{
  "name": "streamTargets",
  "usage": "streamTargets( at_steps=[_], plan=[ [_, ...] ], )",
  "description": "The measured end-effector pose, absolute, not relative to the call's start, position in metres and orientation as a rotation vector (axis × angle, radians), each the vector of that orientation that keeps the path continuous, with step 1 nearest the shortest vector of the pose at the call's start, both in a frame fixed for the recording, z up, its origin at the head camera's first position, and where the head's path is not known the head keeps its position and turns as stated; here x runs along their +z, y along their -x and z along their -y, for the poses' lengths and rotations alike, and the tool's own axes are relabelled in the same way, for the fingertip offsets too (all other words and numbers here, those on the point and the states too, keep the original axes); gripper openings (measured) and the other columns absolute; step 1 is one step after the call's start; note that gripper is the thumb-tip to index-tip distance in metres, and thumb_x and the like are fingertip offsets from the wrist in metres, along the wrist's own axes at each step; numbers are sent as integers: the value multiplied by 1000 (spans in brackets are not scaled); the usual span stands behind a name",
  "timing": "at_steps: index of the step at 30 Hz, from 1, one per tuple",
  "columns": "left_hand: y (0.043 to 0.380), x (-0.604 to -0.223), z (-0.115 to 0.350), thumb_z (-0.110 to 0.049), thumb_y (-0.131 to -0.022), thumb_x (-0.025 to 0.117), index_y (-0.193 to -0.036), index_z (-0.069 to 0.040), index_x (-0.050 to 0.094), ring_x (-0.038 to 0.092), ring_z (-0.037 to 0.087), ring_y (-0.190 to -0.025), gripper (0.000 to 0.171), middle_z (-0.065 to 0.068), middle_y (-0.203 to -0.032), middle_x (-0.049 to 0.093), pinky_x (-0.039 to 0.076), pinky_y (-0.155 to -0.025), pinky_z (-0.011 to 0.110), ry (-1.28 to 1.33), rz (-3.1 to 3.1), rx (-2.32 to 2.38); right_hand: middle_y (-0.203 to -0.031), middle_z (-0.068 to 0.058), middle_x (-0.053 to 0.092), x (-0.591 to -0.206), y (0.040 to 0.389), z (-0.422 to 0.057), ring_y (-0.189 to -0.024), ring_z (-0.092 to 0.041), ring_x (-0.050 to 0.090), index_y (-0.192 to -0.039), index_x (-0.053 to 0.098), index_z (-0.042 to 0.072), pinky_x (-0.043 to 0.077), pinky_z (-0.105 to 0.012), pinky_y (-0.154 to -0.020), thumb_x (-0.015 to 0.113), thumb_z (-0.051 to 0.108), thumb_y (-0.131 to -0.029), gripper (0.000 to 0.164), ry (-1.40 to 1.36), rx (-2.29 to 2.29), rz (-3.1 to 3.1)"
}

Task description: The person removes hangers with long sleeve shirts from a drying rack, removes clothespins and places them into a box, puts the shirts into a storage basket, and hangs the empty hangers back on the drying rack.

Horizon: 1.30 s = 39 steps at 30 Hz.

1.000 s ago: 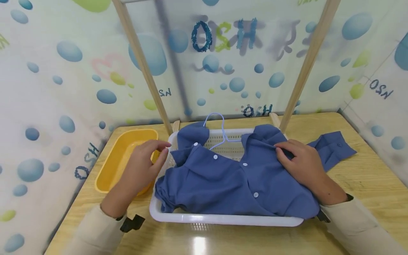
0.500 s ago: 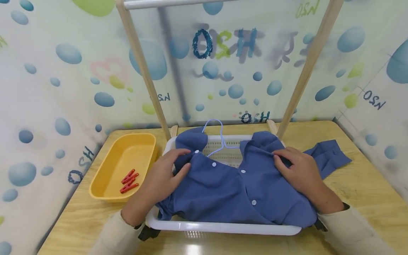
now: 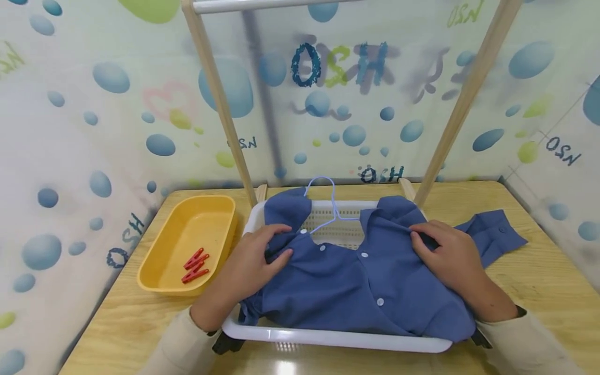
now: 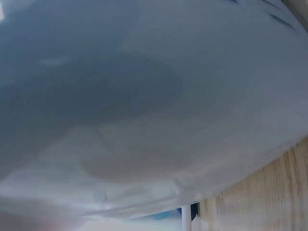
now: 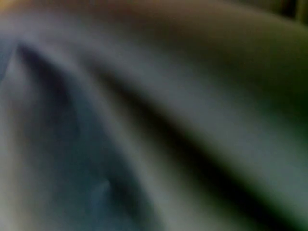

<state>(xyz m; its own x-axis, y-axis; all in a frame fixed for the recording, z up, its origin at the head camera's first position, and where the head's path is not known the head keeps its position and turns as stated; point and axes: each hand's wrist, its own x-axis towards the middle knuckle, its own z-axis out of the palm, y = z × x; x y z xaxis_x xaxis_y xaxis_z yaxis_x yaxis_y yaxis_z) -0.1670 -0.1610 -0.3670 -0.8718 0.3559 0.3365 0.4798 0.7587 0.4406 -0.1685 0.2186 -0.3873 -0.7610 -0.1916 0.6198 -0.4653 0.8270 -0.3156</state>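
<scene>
A blue button-up shirt with white buttons lies bunched over a white plastic basket. Inside its open collar shows a light-blue hanger, its hook pointing up toward the back. My right hand pinches the cloth at the shirt's right shoulder. At the left shoulder, my left hand has cloth gathered between its thumb and fingers, which stand some way apart. One cuffed sleeve spills over the basket onto the table. Both wrist views are filled by close, blurred surfaces; bluish cloth shows in the right one.
Left of the basket stands a yellow tub holding several red clothespins. Behind the basket rises a rack with wooden posts and a pale top bar. Patterned walls enclose the wooden table.
My left hand has come in from the tub side onto the shirt's left shoulder, uncovering the red clothespins. My right hand keeps its hold. The head view has tilted, bringing the top bar into sight.
</scene>
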Motion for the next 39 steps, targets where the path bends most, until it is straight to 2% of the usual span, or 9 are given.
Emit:
streamTargets(
  at_steps=[4, 7, 10, 15, 17, 22, 29, 39],
  plan=[
    [167, -365, 165, -31, -90, 75, -122, -15, 63, 66, 22, -102, 38, 2, -118, 70, 53, -96, 44, 669, 2700, -745, -91, -9, 74, -386, 171, -215, -76, -27, 70, -99, 75, 7, 53, -47, -67, 70, 7, -86, 15, -487, 636, 2415],
    [169, -366, 165, -28, -88, 77, -108, -14, 64, 65, 18, -94, 28, 0, -105, 70, 54, -90, 40, 718, 2665, -732, -94, -12, 74, -386, 169, -214, -81, -30, 71, -100, 75, 6, 53, -50, -70, 69, 7, -86, 15, -470, 652, 2414],
    [169, -369, 164, -23, -86, 79, -94, -14, 60, 65, 16, -91, 23, -1, -99, 69, 55, -85, 37, 771, 2637, -745, -96, -13, 74, -387, 166, -215, -83, -32, 71, -100, 74, 6, 52, -51, -72, 69, 6, -86, 15, -454, 659, 2406],
    [169, -371, 163, -16, -85, 79, -84, -16, 51, 69, 14, -95, 29, 0, -105, 74, 57, -82, 33, 799, 2626, -801, -96, -13, 74, -389, 165, -216, -83, -32, 71, -101, 75, 7, 51, -48, -72, 70, 7, -85, 16, -454, 650, 2397],
    [169, -370, 162, -16, -86, 78, -84, -17, 50, 71, 14, -96, 28, -1, -109, 75, 56, -75, 29, 800, 2633, -813, -97, -13, 74, -389, 165, -217, -84, -32, 71, -101, 75, 7, 50, -47, -73, 71, 7, -86, 16, -455, 652, 2401],
    [168, -369, 162, -16, -87, 76, -83, -17, 50, 74, 15, -98, 27, 0, -112, 76, 45, -60, 21, 800, 2653, -825, -97, -13, 75, -389, 165, -218, -86, -33, 71, -100, 75, 8, 49, -47, -75, 71, 7, -85, 15, -452, 657, 2410],
    [168, -370, 163, -14, -85, 78, -84, -16, 50, 74, 13, -97, 27, 2, -105, 77, 56, -72, 26, 786, 2655, -823, -97, -14, 75, -390, 169, -218, -86, -33, 71, -100, 75, 7, 49, -45, -75, 71, 7, -85, 16, -469, 648, 2394],
    [171, -371, 166, -10, -81, 81, -88, -13, 50, 67, 14, -87, 32, 2, -96, 73, 57, -80, 32, 877, 2552, -839, -97, -14, 74, -389, 169, -218, -86, -34, 71, -100, 75, 8, 48, -44, -74, 71, 9, -86, 15, -465, 652, 2397]
  ],
)
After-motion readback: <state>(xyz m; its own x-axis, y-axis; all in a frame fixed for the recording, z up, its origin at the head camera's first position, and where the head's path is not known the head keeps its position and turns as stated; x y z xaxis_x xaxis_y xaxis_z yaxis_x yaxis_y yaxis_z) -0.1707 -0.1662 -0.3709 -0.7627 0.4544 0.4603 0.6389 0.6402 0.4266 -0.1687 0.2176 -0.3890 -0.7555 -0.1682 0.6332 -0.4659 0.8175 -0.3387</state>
